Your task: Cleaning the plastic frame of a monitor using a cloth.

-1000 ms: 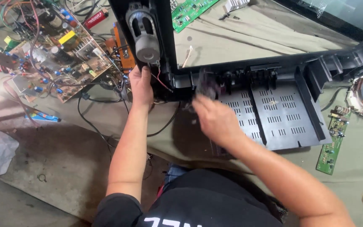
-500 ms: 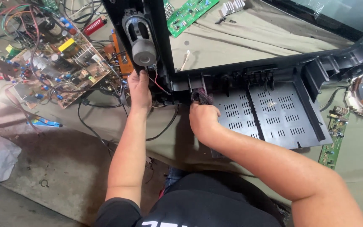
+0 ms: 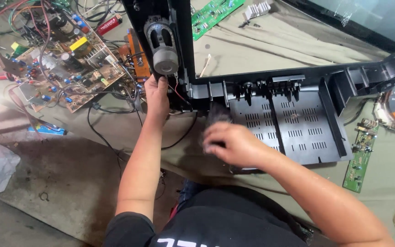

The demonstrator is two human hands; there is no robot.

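- Black plastic housing (image 3: 298, 132) is being worked on: left hand (image 3: 157, 93) grips its corner below the speaker (image 3: 163, 43).
- Right hand (image 3: 229, 144), blurred, perhaps holds a brush (image 3: 218, 116); its next stroke calls for that steady hold.

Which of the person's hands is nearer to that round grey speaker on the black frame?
Left. The left hand grips the frame just below the speaker, touching its lower edge. The right hand is lower and to the right, by the vented panel.
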